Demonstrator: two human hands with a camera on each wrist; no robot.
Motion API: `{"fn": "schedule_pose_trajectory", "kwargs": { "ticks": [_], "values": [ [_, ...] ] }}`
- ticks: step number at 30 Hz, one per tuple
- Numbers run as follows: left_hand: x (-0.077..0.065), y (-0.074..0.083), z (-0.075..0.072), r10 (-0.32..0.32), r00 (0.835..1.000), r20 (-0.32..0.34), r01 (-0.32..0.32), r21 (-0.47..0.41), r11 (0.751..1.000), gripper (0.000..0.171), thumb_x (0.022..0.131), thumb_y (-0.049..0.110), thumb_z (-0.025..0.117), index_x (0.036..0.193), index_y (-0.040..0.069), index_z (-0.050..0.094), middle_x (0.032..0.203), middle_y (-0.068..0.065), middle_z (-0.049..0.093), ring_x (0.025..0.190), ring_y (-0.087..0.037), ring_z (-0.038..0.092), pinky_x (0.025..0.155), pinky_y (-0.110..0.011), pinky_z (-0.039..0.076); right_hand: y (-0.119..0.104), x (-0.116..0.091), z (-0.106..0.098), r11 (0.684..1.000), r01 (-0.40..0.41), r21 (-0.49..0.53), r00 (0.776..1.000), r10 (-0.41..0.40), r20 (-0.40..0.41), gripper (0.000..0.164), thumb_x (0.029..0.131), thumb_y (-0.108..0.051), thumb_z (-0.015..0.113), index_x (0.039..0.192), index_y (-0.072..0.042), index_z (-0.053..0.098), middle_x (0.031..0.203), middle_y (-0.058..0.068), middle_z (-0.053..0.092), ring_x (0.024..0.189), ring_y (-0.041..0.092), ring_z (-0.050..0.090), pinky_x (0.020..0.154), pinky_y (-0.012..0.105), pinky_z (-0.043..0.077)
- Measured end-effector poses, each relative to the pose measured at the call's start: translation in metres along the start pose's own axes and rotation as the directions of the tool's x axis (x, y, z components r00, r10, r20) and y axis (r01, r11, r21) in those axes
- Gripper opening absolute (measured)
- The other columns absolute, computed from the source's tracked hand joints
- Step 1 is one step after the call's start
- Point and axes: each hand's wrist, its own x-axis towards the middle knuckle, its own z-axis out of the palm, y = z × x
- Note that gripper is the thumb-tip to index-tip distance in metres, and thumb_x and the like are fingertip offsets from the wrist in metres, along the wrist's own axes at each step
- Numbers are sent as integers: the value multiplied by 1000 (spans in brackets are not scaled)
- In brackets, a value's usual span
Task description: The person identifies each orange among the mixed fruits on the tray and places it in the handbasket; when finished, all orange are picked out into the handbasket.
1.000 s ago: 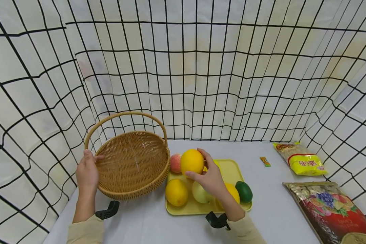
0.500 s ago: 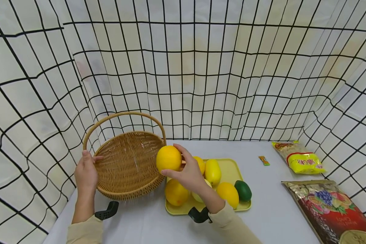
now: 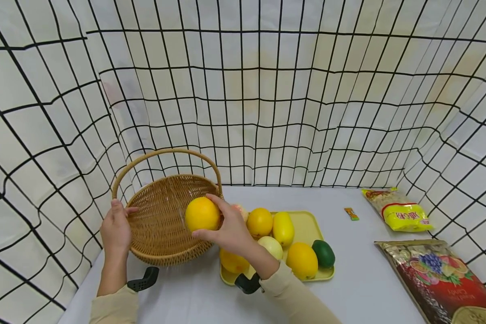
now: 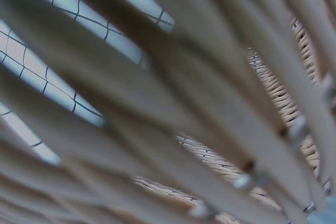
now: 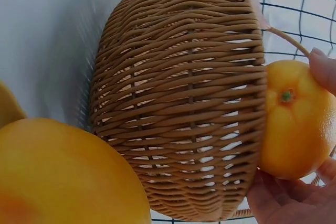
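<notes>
In the head view a wicker basket (image 3: pixel 158 225) with an arched handle leans tilted toward me. My left hand (image 3: pixel 116 227) holds its left rim, fingers over the edge. Blurred close wicker fills the left wrist view, so that hand is hidden there. My right hand (image 3: pixel 232 227) grips an orange (image 3: pixel 202 214) between thumb and fingers, over the right side of the basket's opening. From the right wrist, the orange shows its green stem mark, partly behind the basket's rim. A yellow tray (image 3: pixel 305 222) carries several fruits, including another orange (image 3: pixel 260 222) and a pale green round fruit (image 3: pixel 270 247).
The tray also bears a long yellow fruit (image 3: pixel 283 228), a dark green fruit (image 3: pixel 323 254) and a large yellow-orange one (image 3: pixel 302 261). To the right lie a small wrapped sweet (image 3: pixel 351 213), a yellow-labelled bag (image 3: pixel 401 213) and a red candy bag (image 3: pixel 441 279).
My right hand has carried the orange leftward from above the tray to the basket's opening, uncovering fruits on the tray. My left hand and the basket stay in place.
</notes>
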Motion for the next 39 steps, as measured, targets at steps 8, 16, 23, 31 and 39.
{"fn": "schedule_pose_trajectory", "kwargs": {
  "ticks": [8,16,23,31,39],
  "values": [
    [1,0,0,14,1000,-12,-14,1,1000,82,102,59,15,114,-7,64,142,-25,47,129,-43,40,102,-55,24,-1,6,10,980,87,-180,995,-79,56,87,75,-45,83,148,-32,37,142,-11,47,109,8,53,90,30,47],
    [0,0,0,11,1000,-13,-11,2,1000,82,102,59,15,113,-6,64,143,-25,46,130,-44,40,103,-56,24,0,7,22,956,117,-270,991,-93,98,84,75,-47,83,146,-32,41,142,-13,48,111,7,54,88,28,47],
    [-1,0,0,12,1000,-15,-12,9,1000,83,102,60,15,114,-6,65,143,-25,46,131,-44,39,104,-56,24,1,11,24,980,135,-148,990,-127,63,44,87,-19,76,128,-13,60,106,-2,68,93,10,62,82,20,49],
    [0,-2,1,27,1000,-10,-27,11,1000,81,102,58,16,112,-6,65,143,-25,45,131,-44,38,103,-56,24,3,11,25,975,164,-148,986,-160,35,37,86,-16,76,121,-11,64,98,-3,69,93,12,61,83,21,49],
    [1,-3,1,31,999,-13,-31,16,999,81,102,58,16,112,-5,66,143,-24,46,131,-43,39,102,-55,25,3,10,24,979,161,-123,987,-158,34,37,86,-15,76,121,-12,64,101,-2,71,94,11,63,83,25,51]
  ]
}}
